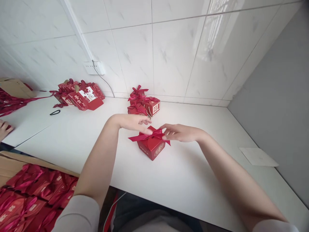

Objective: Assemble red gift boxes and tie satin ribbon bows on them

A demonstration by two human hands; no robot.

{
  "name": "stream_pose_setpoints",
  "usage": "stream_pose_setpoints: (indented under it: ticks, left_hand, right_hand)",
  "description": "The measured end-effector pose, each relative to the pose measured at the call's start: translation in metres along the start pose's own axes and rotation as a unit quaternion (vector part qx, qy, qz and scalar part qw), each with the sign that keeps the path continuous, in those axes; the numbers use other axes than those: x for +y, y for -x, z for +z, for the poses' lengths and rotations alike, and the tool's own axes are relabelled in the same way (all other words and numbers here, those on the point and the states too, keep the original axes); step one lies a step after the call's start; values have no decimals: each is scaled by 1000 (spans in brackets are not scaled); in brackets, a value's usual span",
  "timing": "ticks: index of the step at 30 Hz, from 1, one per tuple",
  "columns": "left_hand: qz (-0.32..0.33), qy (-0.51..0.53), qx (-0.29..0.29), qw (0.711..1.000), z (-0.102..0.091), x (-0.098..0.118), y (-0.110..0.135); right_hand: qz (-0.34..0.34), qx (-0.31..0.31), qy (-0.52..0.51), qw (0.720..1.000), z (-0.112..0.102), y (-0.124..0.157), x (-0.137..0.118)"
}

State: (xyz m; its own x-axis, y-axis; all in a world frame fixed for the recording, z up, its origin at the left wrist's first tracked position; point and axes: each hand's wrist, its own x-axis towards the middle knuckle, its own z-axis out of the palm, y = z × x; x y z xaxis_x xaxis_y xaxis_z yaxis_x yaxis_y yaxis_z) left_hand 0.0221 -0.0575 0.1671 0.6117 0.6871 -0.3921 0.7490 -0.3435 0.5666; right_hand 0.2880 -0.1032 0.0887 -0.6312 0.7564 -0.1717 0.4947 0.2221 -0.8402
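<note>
A small red gift box (151,147) with gold print stands on the white table in front of me, and a red ribbon bow (156,133) is tied across its top. My left hand (134,123) reaches over from the left. Its thumb rests at the left side of the bow, with the fingers lifted apart from it. On the other side, my right hand (182,132) has its thumb and fingertips at the right loop, spread apart around it. Part of the bow is hidden behind the fingers.
Several finished red boxes (137,108) stand by the tiled wall, and more red packages (85,96) lie further left. A carton (7,154) of red boxes is at lower left. Another person's hand (4,128) shows at the left edge. White card (258,157) lies right.
</note>
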Motion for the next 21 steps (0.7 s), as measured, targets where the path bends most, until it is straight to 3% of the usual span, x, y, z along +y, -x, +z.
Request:
stream_pose_setpoints:
  ticks: [2,4,9,11,16,21]
  left_hand:
    - [10,17,-17,1000,10,-15,-2]
    - [35,59,-14,998,23,-31,-5]
    - [127,172,109,971,50,-52,-22]
    - [141,189,131,963,56,-54,-25]
    - [151,166,118,967,57,-51,-12]
    - [125,103,127,979,51,-51,-5]
  right_hand:
    - [20,-39,27,999,-7,13,1]
    - [29,-41,40,998,-13,19,2]
    - [17,60,-1,998,-8,7,7]
    - [19,89,-12,996,-1,1,7]
    - [-32,103,-9,994,12,1,-4]
    - [-98,98,59,989,10,7,-10]
